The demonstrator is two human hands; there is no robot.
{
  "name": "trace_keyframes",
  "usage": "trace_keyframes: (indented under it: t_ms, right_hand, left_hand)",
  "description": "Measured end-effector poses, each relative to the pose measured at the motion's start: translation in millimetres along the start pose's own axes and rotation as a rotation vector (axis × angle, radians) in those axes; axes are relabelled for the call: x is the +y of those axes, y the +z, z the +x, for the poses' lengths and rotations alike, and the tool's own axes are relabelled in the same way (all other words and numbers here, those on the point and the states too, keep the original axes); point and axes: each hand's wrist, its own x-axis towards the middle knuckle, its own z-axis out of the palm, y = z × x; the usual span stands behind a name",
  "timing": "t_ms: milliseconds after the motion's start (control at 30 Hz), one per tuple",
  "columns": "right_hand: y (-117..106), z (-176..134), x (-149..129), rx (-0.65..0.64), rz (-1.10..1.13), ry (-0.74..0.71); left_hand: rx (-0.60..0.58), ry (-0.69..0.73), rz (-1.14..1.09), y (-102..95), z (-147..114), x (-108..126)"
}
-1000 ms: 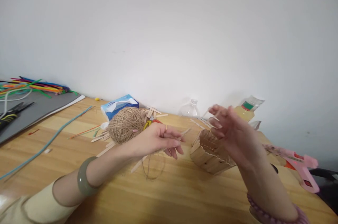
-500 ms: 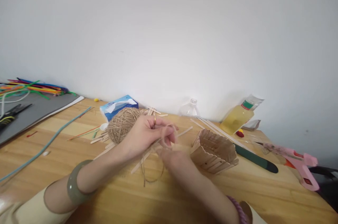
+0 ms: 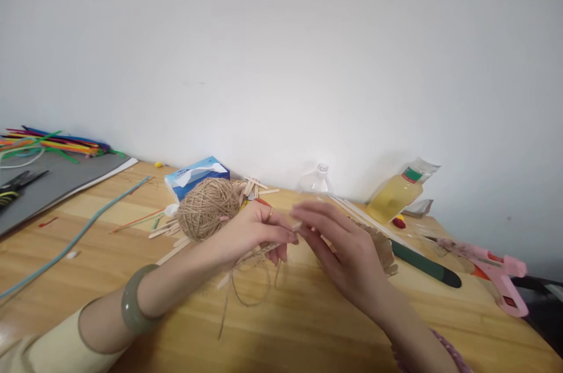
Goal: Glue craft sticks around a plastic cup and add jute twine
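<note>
Above the middle of the table, my left hand pinches a strand of brown jute twine, whose loops and loose end hang below the fingers. My right hand is at its fingertips, fingers together, closed on the twine near the left thumb; the exact grip is partly blurred. Behind my left wrist lies a ball of jute twine. A basket of wooden craft sticks stands behind my right hand, mostly hidden by it.
A tissue pack and loose craft sticks lie around the ball. At the right are a bottle of yellow liquid, a dark green strip and a pink glue gun. Pliers and pipe cleaners lie left.
My right hand has moved right and up, turning so its back faces me and covering most of the basket. The twine loops hang wider below my left hand.
</note>
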Motion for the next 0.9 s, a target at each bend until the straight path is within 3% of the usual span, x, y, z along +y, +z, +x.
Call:
trace_keyframes:
  t_ms: [67,133,267,367,600,733,833,900]
  right_hand:
    - [5,-2,5,0.01,-0.029,0.011]
    - [7,-3,7,0.009,0.013,0.168]
    - [4,2,5,-0.157,0.444,0.518]
    - [3,4,6,-0.153,0.565,0.586]
    - [18,-5,13,-0.035,-0.035,0.422]
    - [17,-6,11,-0.188,-0.274,0.451]
    - [12,-4,7,-0.346,-0.321,0.481]
    - [11,-2,4,-0.386,-0.329,0.493]
  left_hand:
    - [0.01,-0.013,0.013,-1.4,2,-1]
    - [0.013,-0.009,0.069,-4.1,4,-3]
    - [0.044,0.047,0.228,-11.3,9,-7]
    - [0.074,0.081,0.336,-15.1,12,-10]
    - [0.017,0.024,0.409,-13.6,11,-11]
    - [0.068,0.043,0.456,-13.8,14,-12]
    - [0.088,0.063,0.511,-12.6,16,-12]
    - [0.087,0.072,0.494,-11.1,15,-12]
